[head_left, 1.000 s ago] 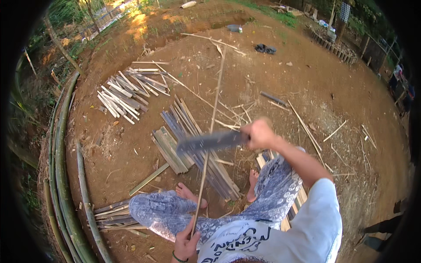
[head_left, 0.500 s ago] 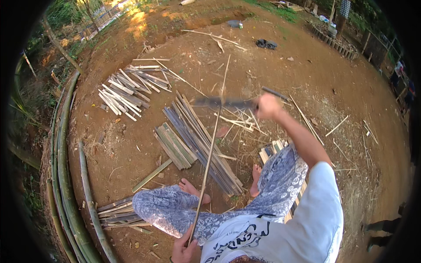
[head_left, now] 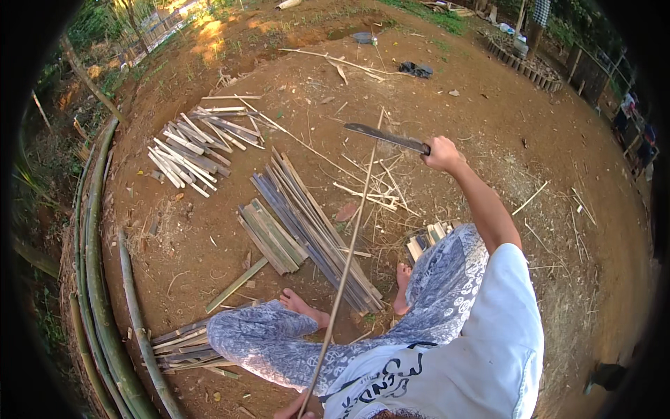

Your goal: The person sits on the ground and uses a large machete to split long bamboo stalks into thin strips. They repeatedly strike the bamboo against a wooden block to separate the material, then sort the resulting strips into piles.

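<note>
My right hand (head_left: 444,153) is closed round the handle of a machete (head_left: 387,137), held out ahead of me with its dark blade pointing left. The blade lies across the far part of a long thin bamboo strip (head_left: 351,253); whether the two touch I cannot tell. Down at the lower edge my left hand (head_left: 296,408) grips the near end of that strip, partly cut off by the picture's edge. The strip slants up and away over my lap, between my bare feet. Beneath it lies a bundle of long split bamboo slats (head_left: 314,230).
Shorter slats (head_left: 272,236) lie left of the long bundle, with a pile of pale-ended pieces (head_left: 202,143) beyond. Bamboo poles (head_left: 101,293) line the left side. Thin shavings (head_left: 380,192) litter the dirt ahead. More split pieces (head_left: 427,241) sit by my right knee.
The machete, blurred before, now shows sharply, a little farther away and to the right. The strip's far end has swung slightly right. My left hand has slid lower.
</note>
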Tool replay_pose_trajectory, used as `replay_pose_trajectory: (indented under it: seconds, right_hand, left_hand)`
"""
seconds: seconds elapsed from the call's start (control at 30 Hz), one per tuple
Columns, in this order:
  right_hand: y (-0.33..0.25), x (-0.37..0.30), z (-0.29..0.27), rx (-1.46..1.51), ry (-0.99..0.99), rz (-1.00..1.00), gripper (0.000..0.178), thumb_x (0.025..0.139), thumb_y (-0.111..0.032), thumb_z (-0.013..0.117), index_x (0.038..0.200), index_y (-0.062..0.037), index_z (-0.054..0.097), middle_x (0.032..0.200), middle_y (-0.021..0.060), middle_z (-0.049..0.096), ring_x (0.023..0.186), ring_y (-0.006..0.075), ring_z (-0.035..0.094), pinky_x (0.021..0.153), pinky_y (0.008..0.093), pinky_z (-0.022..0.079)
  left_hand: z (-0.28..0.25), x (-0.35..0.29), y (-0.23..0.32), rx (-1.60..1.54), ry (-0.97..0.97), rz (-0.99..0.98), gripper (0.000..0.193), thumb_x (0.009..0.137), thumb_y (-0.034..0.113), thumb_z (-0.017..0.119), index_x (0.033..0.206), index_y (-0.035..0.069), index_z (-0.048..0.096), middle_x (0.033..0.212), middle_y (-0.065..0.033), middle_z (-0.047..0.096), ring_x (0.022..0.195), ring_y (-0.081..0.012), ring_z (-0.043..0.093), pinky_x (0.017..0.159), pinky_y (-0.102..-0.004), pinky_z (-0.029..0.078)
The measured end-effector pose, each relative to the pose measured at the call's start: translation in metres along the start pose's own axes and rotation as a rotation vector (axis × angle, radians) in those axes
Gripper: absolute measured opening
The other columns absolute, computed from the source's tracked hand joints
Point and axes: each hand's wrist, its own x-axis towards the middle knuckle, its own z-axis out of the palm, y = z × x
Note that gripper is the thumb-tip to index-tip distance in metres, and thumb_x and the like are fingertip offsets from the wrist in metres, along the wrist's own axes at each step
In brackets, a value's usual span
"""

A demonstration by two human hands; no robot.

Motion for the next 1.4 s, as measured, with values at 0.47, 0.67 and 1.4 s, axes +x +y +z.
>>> replay_pose_trajectory:
  seconds: [0.47, 0.67, 1.4]
  right_hand:
    - [-0.108, -0.039, -0.005, 1.780, -0.026, 0.304, 0.021, 0.091, -0.014, 0.068, 0.103, 0.0024, 0.061, 0.091, 0.0121, 0.068, 0.072, 0.0193, 0.065, 0.070, 0.0335, 0.057]
    - [-0.124, -0.025, -0.014, 1.883, 0.166, 0.207, 0.012, 0.087, -0.007, 0.070, 0.090, -0.0019, 0.059, 0.075, 0.0089, 0.063, 0.065, 0.0154, 0.062, 0.061, 0.0316, 0.052]
    - [-0.183, -0.170, -0.025, 0.624, 0.396, -0.354, 0.019, 0.059, -0.013, 0.071, 0.065, -0.0076, 0.053, 0.053, 0.0089, 0.051, 0.051, 0.0273, 0.054, 0.060, 0.0401, 0.042]
  left_hand:
    - [-0.004, 0.089, -0.015, -0.643, -0.429, -0.010, 0.065, 0.101, 0.017, 0.058, 0.156, 0.006, 0.025, 0.076, -0.0066, 0.049, 0.053, -0.0083, 0.040, 0.050, -0.0240, 0.036]
    - [0.009, 0.122, 0.008, -0.427, -0.284, 0.058, 0.046, 0.100, 0.011, 0.056, 0.141, 0.013, 0.036, 0.086, -0.0161, 0.057, 0.061, -0.0210, 0.059, 0.053, -0.0299, 0.049]
    - [0.079, 0.202, 0.148, -0.202, 0.106, 0.448, 0.027, 0.111, 0.025, 0.039, 0.120, 0.002, 0.050, 0.057, -0.0004, 0.047, 0.041, -0.0074, 0.040, 0.038, -0.0248, 0.034]
